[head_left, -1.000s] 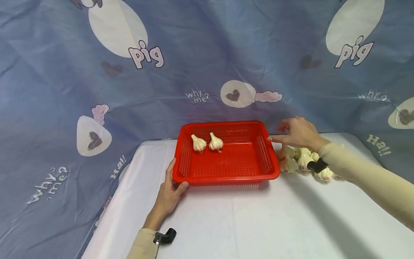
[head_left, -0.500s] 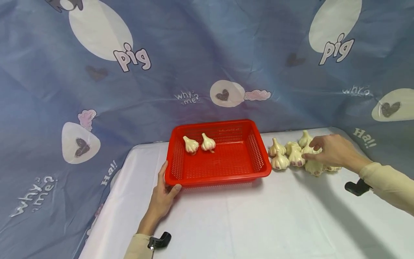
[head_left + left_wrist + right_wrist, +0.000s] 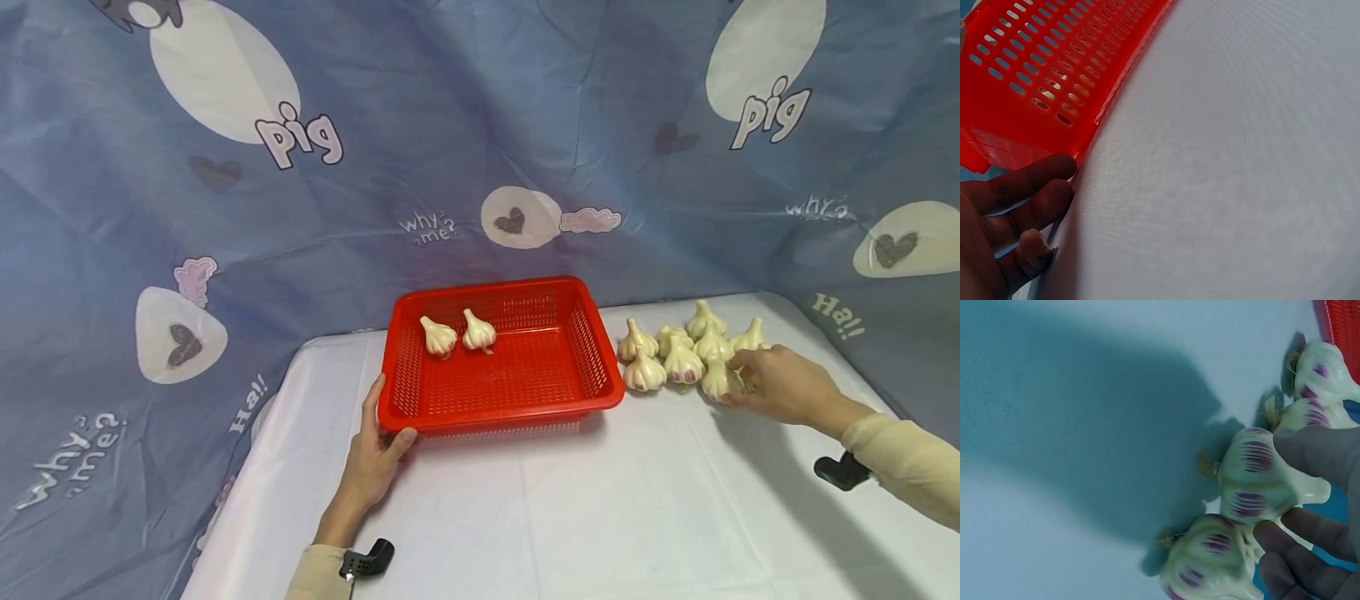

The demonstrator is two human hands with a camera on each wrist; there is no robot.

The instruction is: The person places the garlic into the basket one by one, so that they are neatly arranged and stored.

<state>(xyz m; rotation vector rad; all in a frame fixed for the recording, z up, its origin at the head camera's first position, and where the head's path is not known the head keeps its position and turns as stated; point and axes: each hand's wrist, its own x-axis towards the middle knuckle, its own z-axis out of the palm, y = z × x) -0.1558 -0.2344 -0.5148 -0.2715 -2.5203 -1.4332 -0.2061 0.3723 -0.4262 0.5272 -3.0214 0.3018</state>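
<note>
Two garlic bulbs (image 3: 478, 333) lie inside the red basket (image 3: 525, 358), side by side toward its far left, with much of the basket floor bare; at least eight more sit outside in a huddle (image 3: 684, 363) just beyond the basket's right side, one or more perhaps hidden behind the right hand (image 3: 787, 385). Judged from how they lie, only a small share is in the basket and most is left outside, so the work looks to be at an early stage. The right hand pinches one bulb (image 3: 1257, 475) of the near row between thumb and fingertips, and that bulb sits down among its neighbours; how firm the pinch is, I cannot tell. The left hand (image 3: 371, 462) holds the basket's near left corner, thumb over the front rim and fingers along the side. The bulbs are plump and ribbed, narrowing to a blunt neck, with a smooth, shiny cream skin, purple streaks round the base and a dry, stringy root tuft. The basket looks like stiff plastic, rectangular, with a smooth rolled rim and rows of slots through its walls. Beneath is a white cloth (image 3: 480, 525), matt and faintly creased.
</note>
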